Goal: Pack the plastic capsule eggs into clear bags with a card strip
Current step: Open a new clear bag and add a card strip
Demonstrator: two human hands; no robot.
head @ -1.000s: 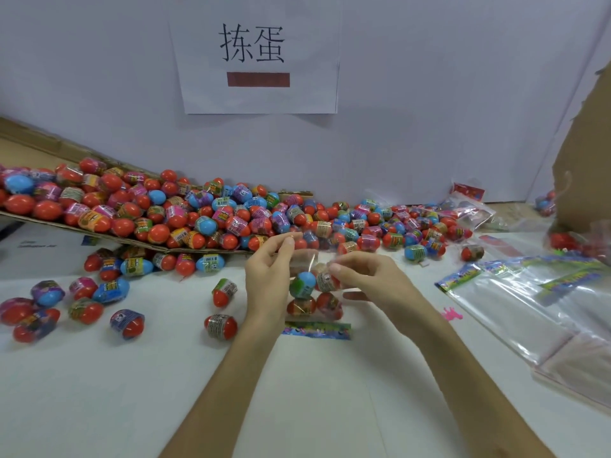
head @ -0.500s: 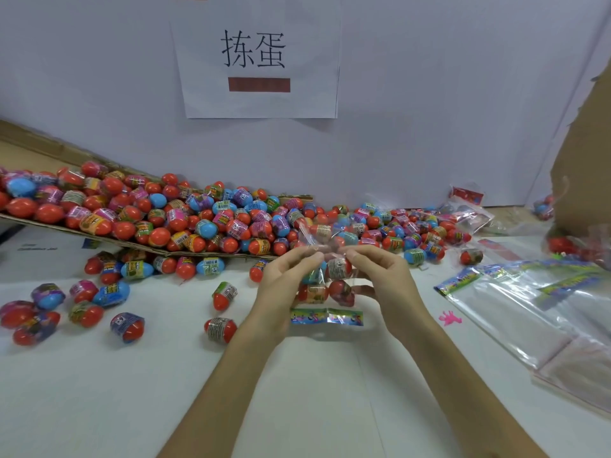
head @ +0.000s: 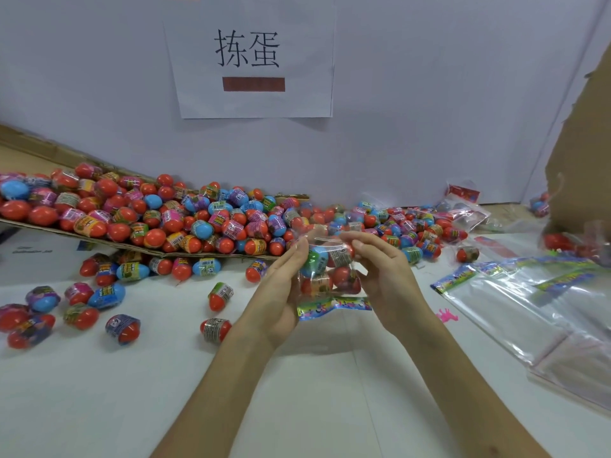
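I hold a clear bag [head: 330, 269] with several capsule eggs inside, red and blue ones, above the white table. Its colourful card strip [head: 334, 307] hangs at the lower end. My left hand [head: 281, 289] grips the bag's left side, fingertips up at the top edge. My right hand [head: 383, 276] pinches the top edge from the right. A big heap of loose capsule eggs [head: 198, 223] lies behind the bag on a cardboard sheet [head: 39, 226] and spills along the wall.
Loose eggs [head: 216, 328] are scattered on the table at left and near my left wrist. A stack of clear bags with card strips [head: 535, 302] lies at right. A cardboard box [head: 582, 153] stands at far right. A paper sign [head: 251, 57] hangs on the wall.
Both hands have worked along the bag's top edge and drawn closer around it. The bag sits a little higher and more upright, with the card strip lifted off the table.
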